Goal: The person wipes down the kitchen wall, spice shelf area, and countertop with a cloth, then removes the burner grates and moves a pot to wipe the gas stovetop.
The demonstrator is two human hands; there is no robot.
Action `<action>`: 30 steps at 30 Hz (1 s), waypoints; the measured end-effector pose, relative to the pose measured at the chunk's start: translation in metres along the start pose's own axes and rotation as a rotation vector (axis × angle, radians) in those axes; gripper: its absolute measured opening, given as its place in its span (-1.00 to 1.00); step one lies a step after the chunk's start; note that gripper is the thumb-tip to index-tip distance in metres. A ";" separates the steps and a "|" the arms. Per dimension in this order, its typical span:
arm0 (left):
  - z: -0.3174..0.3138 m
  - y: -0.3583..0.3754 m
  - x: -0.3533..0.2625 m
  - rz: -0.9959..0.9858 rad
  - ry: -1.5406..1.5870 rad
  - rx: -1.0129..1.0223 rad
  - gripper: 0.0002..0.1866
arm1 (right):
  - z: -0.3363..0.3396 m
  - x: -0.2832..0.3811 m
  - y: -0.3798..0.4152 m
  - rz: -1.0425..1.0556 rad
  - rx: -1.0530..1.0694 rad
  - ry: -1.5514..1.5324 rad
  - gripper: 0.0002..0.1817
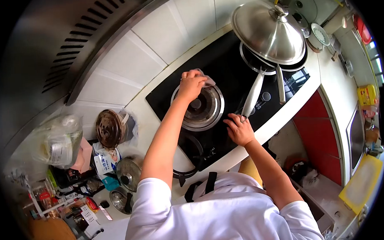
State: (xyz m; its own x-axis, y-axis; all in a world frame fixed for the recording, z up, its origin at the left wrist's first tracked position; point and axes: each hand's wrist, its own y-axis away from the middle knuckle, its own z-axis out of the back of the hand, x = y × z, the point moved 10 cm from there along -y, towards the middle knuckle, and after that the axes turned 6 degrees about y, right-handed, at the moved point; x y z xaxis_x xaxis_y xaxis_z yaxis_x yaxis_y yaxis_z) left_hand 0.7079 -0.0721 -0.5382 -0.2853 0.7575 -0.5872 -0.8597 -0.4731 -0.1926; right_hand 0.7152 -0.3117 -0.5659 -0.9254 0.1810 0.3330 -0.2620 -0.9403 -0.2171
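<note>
While the pale worktop (138, 105) is carrying everything, the black glass hob (232, 82) is filling most of its depth between the tiled wall (155, 41) and the curved front edge. Toward the hob's right end, a domed steel lid (261, 37) is covering a dark pan (252, 56), and a long steel handle (255, 91) is jutting from beneath toward the front edge. Nearer the hob's left edge, the round metal burner (218, 107) is sitting with its rings exposed.

By the hob's front edge, the right hand (241, 130) is resting on the glass with its grip loosely spread, just beside the handle's end; I cannot tell whether they are touching. It is probably serving best as a brace on the glass alone, since bumping the handle could be shifting the pan.

Over the burner, the left hand (191, 86) is pinching a small greyish cloth (208, 79) against the rim facing the hob's back edge. It seems to be wiping, so following the ring's curve is likely working better than straight strokes. Because the cloth is bunching, flattening it under the fingers would be bringing more fabric against the metal.
</note>
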 end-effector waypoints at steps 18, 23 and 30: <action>0.029 0.054 0.112 0.488 0.014 0.106 -0.80 | 0.000 0.000 -0.003 -0.026 0.030 -0.014 -0.58; 0.044 0.096 0.100 0.691 -0.130 0.097 -0.87 | 0.000 0.001 -0.003 -0.013 0.014 0.037 -0.58; 0.032 0.121 0.075 0.793 -0.344 0.245 -0.79 | -0.003 0.004 -0.002 -0.014 0.026 0.067 -0.60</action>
State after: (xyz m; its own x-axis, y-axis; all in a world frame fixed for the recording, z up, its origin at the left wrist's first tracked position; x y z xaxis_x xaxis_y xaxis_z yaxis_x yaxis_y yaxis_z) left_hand 0.5692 -0.0583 -0.5804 -0.9107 0.3610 -0.2006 -0.4115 -0.8351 0.3652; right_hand 0.7114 -0.3086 -0.5673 -0.9380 0.2125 0.2739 -0.2689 -0.9446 -0.1882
